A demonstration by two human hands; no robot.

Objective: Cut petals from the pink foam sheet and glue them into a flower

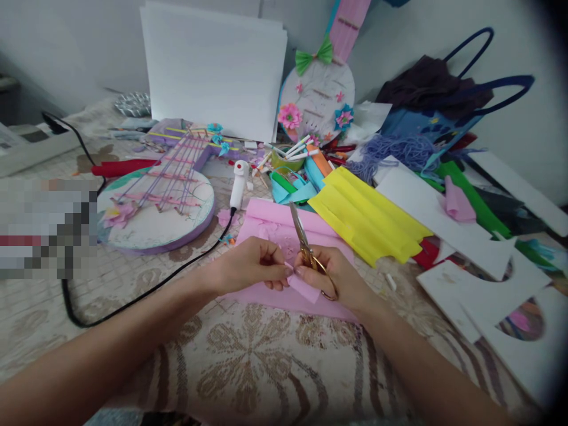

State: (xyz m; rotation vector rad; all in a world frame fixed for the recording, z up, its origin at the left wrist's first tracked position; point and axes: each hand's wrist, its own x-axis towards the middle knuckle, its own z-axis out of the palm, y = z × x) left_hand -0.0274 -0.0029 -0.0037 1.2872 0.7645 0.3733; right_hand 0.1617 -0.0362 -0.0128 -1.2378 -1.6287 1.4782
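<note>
Between my two hands is a small folded strip of pink crepe paper. My left hand pinches its upper left end between thumb and fingers. My right hand pinches the same strip with thumb and finger, and gold-handled scissors hang on that hand, blades pointing up and away. Below both hands lies a larger sheet of pink crepe paper, rolled at its far edge, with small pink scraps on it. Yellow crepe paper lies to the right of the sheet.
A purple-rimmed paper banjo lies at left; a decorated one stands behind. A white glue gun trails a black cord across the patterned cloth. Purple yarn, cut white card and a blue bag crowd the right.
</note>
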